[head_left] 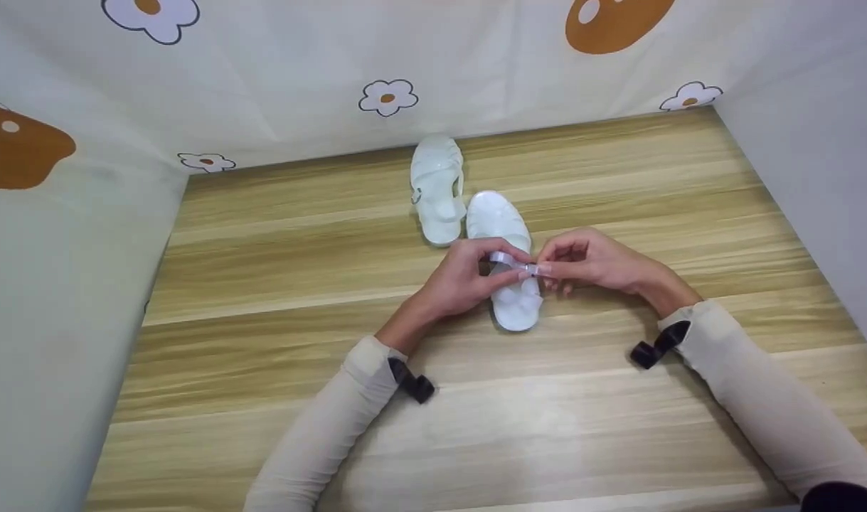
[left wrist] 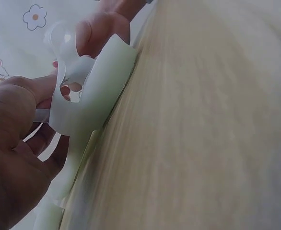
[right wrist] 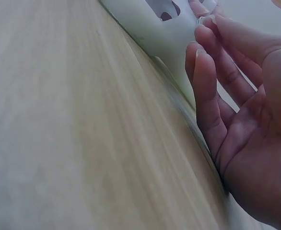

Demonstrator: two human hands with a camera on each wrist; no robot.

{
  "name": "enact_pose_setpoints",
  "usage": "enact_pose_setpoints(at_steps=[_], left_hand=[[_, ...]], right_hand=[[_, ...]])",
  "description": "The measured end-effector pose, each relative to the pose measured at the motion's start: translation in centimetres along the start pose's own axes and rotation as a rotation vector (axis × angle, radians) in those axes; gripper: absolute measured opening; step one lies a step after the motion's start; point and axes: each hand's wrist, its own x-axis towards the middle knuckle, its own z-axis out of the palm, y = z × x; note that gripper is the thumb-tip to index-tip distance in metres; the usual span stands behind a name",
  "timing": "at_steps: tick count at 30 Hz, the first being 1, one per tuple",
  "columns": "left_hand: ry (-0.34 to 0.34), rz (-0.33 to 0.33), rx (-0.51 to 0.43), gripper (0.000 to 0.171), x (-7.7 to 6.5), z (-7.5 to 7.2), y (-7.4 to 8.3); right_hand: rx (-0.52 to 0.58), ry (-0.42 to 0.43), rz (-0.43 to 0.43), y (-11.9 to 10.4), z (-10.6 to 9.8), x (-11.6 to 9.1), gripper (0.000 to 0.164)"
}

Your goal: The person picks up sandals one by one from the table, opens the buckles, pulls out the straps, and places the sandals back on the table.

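Note:
A white sandal point(head_left: 516, 314) lies sole down on the wood-grain surface, its toe pointing away from me. Above its footbed, my left hand point(head_left: 461, 276) pinches the sandal's strap point(head_left: 503, 257) between thumb and fingers. From the other side, my right hand point(head_left: 595, 262) pinches the strap close to a small shiny buckle point(head_left: 530, 269). The fingertips of both hands nearly meet there, and they partly hide the buckle. The sandal's heel point(left wrist: 112, 64) stands pale beside the left hand in the left wrist view. Farther back and left lies a second white sandal point(head_left: 435, 158).
The wood-grain surface point(head_left: 277, 284) runs beneath both sandals. Behind it hangs a pale cloth wall point(head_left: 305, 64) with flower prints, and more pale walls point(head_left: 817, 142) close off the left and right sides. The second sandal's toe reaches close to the back wall.

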Motion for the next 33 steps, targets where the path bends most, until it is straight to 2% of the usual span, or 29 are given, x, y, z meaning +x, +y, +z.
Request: enact_pose_setpoints(at_steps=[10,19,23,29,33], left_hand=[[0.01,-0.007,0.017,0.019,-0.02,0.1,-0.03],[0.006,0.026,0.03,0.019,0.08,0.34,0.34],[0.002,0.025,0.011,0.019,0.13,0.24,0.19],[-0.05,0.019,-0.036,0.022,0.07,-0.3,-0.11],[-0.034,0.009,-0.034,0.022,0.03,-0.19,-0.08]], right_hand=[[-0.023,0.002,0.021,0.19,0.01,0.08,0.018],[-0.023,0.007,0.022,0.29,0.06,0.21,0.02],[0.011,-0.012,0.03,0.08,-0.08,0.1,0.02],[0.037,-0.037,0.032,0.04,-0.2,-0.01,0.021],[0.023,-0.024,0.035,0.03,-0.02,0.08,0.021]])
